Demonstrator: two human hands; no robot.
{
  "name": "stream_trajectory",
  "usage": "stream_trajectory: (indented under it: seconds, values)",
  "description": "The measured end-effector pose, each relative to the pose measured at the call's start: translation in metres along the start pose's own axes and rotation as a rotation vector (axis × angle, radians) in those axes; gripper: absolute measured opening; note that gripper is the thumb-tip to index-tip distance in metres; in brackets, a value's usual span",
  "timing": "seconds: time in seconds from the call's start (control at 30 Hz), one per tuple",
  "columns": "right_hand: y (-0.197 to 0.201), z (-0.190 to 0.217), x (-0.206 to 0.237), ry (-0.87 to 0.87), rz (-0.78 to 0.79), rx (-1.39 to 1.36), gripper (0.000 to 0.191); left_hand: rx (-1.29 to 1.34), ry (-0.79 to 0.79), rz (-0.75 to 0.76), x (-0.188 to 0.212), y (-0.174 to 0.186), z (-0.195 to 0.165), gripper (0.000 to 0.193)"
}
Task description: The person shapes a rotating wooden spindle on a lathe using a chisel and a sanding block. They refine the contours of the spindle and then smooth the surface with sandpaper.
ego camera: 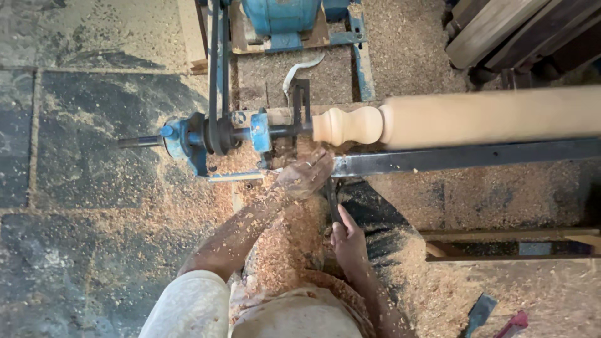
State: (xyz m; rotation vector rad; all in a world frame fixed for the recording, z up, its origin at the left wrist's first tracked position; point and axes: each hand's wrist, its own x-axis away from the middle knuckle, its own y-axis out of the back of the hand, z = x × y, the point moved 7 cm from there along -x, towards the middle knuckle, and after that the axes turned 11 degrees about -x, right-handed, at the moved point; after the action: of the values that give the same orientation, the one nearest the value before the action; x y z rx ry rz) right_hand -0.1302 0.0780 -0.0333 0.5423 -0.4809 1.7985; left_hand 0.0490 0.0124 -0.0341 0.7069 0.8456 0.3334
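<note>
Chisel (332, 199) runs from below up toward the tool rest bar (463, 156), just under the turned wooden spindle (438, 119) on the lathe. My left hand (305, 175) is closed over its tip end, my right hand (347, 241) grips the handle. Sawdust (282, 250) everywhere.

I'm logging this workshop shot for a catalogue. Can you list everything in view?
Workpiece: one, pale wood, turned, lying across the lathe.
Lathe: one, blue and dark metal, centre left.
Rail: one, dark steel, below the workpiece.
Motor: one, blue, top centre.
Chisel: one, dark, between both hands.
Shavings: many, tan, over the floor.
Planks: several, dark, top right.
Left hand: on the chisel near the rail.
Right hand: grip on the chisel's lower end.
</note>
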Motion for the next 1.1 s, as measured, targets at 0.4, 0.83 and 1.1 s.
stream_trajectory:
  seconds: [0.4,0.83,1.1]
  values:
    - [0.012,0.007,-0.003,-0.093,0.000,0.148,0.058,0.016,0.051,0.071,0.004,-0.004,-0.004,0.049]
    - [0.023,0.000,-0.020,0.006,0.085,0.133,0.058,0.057,0.042,0.210,0.007,-0.009,-0.006,0.053]
    - [0.025,0.008,-0.023,-0.015,0.153,0.054,0.060,0.156,0.045,0.452,0.004,-0.005,0.001,0.056]
